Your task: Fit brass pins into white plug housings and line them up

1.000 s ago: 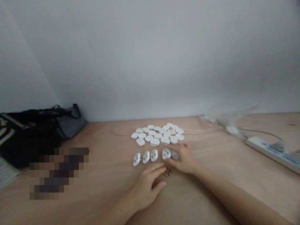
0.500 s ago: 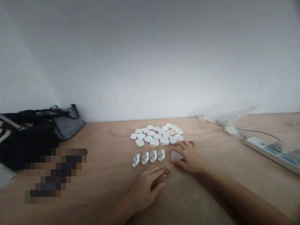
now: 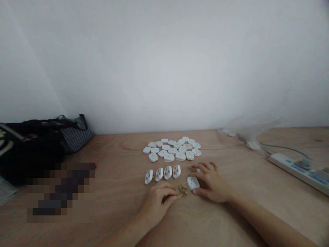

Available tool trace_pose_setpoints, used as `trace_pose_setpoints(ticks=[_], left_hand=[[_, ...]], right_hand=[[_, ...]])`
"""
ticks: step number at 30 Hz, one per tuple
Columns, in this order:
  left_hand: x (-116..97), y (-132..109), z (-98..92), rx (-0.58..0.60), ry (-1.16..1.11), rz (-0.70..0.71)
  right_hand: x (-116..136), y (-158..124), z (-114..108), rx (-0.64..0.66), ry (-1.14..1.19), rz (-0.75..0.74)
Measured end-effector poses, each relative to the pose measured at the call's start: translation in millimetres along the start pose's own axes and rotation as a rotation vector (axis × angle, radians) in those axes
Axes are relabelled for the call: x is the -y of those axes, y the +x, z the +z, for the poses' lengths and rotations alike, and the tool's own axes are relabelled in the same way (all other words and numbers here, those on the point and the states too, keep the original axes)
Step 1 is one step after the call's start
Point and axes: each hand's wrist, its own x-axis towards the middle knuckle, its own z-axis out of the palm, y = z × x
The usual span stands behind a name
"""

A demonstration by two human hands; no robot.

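My left hand (image 3: 158,202) is at the front, thumb and index finger pinched on a small brass pin (image 3: 179,196) at the edge of a little pile of brass pins (image 3: 183,189). To the right of that pile, a white plug shell (image 3: 193,183) with its hollow side up lies on the table. My right hand (image 3: 214,181) grips this shell at its right side between thumb and fingers. Another white piece (image 3: 198,170) shows partly beneath the right fingers. Several white plug shells (image 3: 168,173) with metal parts inside stand tilted in a row beyond my left hand.
Many more white plug parts (image 3: 169,157) are grouped farther back on the wooden table (image 3: 115,192). A power strip (image 3: 295,169) and a clear plastic bag (image 3: 253,132) are at the right. Black bags (image 3: 31,151) and a blurred-out dark object (image 3: 61,190) lie left.
My right hand has come nearer with the white shell, which now sits beside the brass pile. My left fingers, spread by the pile before, have closed on a brass pin.
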Motion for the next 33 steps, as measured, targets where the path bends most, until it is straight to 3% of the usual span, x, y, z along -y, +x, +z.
trace_pose_setpoints(ticks=[10,20,33], left_hand=[[-4.0,-6.7,-2.2,-0.096,0.026,0.045],[-6.7,-9.4,-3.8,-0.206,-0.056,0.135],[0.3,-8.9,-0.7,-0.151,0.167,0.425]], right_hand=[[21.5,-6.4,12.2,-0.226,0.238,-0.029],[36.7,-7.9,22.9,-0.213,0.313,-0.073],[40.7,-8.1,19.9,-0.208,0.331,-0.099]])
